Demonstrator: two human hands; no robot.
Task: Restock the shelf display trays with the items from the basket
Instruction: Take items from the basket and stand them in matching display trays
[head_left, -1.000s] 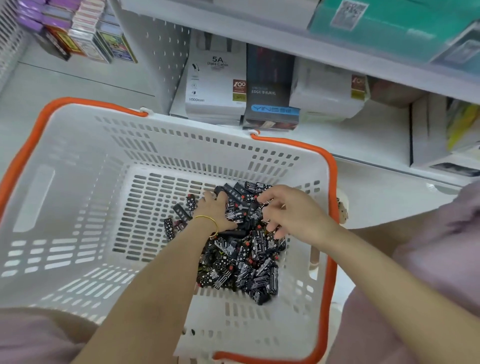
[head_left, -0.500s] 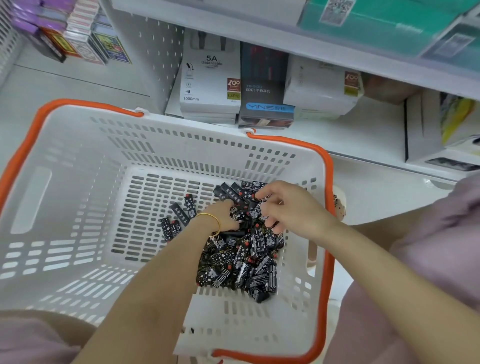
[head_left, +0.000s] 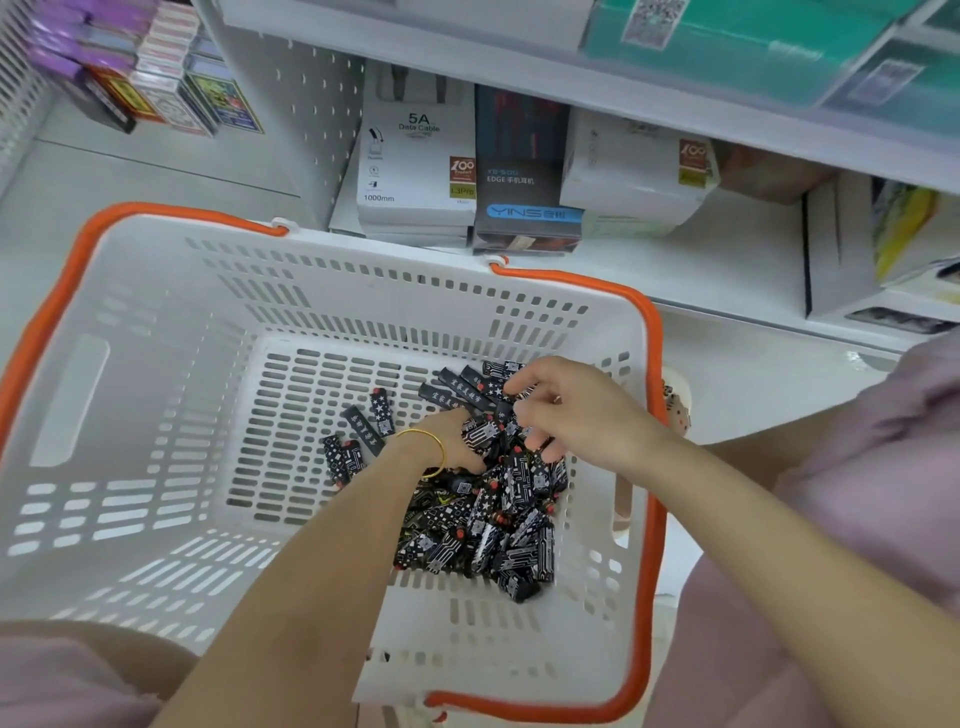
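While the shelf (head_left: 727, 270) stands at the far side, gathering is judged to be the step in hand. The basket (head_left: 156, 415) is set near, and the items (head_left: 483, 535) are heaped in its right corner. At the heap's far end the right hand (head_left: 582, 410) is curled round a few items, while the left hand's (head_left: 449, 441) fingers are hidden, so its grip cannot be told. Next, a firm handful must be lifted clear and carried to the shelf.
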